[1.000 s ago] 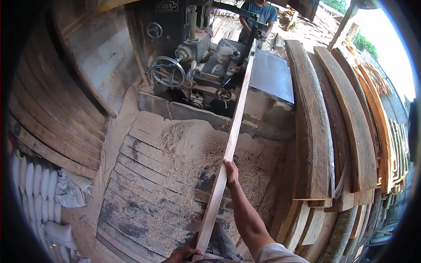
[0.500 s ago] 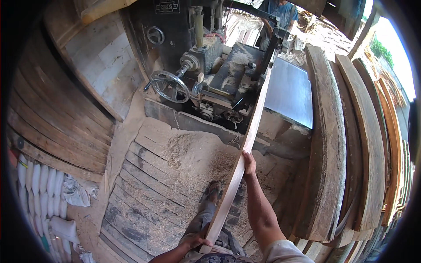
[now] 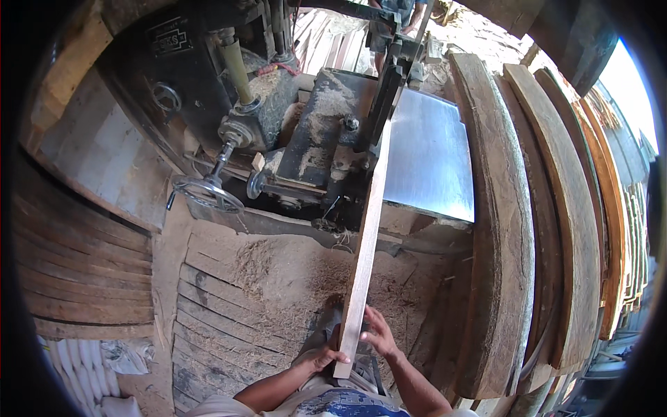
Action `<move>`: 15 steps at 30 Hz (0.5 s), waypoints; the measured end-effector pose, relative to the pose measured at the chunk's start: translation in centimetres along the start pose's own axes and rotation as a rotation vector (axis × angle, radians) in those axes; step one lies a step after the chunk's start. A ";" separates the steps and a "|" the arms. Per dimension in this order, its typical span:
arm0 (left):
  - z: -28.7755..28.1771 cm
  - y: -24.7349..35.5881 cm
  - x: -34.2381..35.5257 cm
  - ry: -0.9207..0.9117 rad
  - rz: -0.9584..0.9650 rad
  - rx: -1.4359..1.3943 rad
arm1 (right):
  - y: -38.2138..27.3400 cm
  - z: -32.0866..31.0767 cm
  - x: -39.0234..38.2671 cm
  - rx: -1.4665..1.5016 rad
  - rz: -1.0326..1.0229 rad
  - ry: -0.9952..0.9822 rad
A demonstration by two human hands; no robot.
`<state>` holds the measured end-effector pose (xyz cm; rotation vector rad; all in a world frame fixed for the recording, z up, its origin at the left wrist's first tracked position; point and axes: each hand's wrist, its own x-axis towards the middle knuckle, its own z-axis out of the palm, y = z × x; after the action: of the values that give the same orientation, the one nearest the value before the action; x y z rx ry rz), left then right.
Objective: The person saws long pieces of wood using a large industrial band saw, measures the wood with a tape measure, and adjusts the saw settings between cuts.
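Observation:
A long pale wooden batten point(image 3: 368, 257) runs from my body up into a dark woodworking machine point(image 3: 323, 118), alongside its fence and a shiny metal table point(image 3: 429, 160). My left hand point(image 3: 328, 356) grips the batten's near end from the left, thumb on top. My right hand point(image 3: 381, 332) is just right of the batten, its fingers raised and apart, no longer wrapped round it. A large metal handwheel point(image 3: 208, 193) sticks out at the machine's front left.
Stacked rough planks point(image 3: 497, 222) line the right side. Dark boards point(image 3: 87, 271) and white sacks point(image 3: 83, 365) stand on the left. Sawdust covers the slatted floor point(image 3: 229, 320). A co-worker point(image 3: 385, 28) stands beyond the machine.
The batten has moved forward, its near end now further from me. My right hand has let go and come back toward the near end. The view has moved closer to the machine.

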<state>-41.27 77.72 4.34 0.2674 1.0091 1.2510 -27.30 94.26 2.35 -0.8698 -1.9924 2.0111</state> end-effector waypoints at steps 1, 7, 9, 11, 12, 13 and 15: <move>-0.1 0.6 1.3 0.003 0.014 -0.002 | 0.0 0.1 -2.3 -0.127 -0.048 -0.039; -2.4 2.7 7.9 -0.020 -0.085 -0.002 | -1.9 0.8 -2.9 -0.344 -0.117 0.015; -2.2 5.1 10.5 0.027 0.002 -0.019 | -3.1 0.7 -0.6 -0.415 -0.172 0.175; -0.9 9.4 13.3 0.056 -0.020 -0.077 | -3.3 1.1 1.6 -0.315 -0.119 0.326; -2.6 8.7 15.3 0.077 0.015 -0.073 | -3.5 1.4 3.1 -0.213 -0.088 0.451; -3.3 9.1 17.3 0.062 -0.026 -0.101 | -3.4 1.2 5.2 -0.176 -0.151 0.537; -3.6 11.5 20.7 0.070 -0.107 -0.180 | -2.7 0.2 8.9 -0.135 -0.227 0.639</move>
<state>-52.15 98.57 -0.05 0.0293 0.9509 1.2510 -35.35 98.93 2.52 -1.0835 -1.7599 1.2703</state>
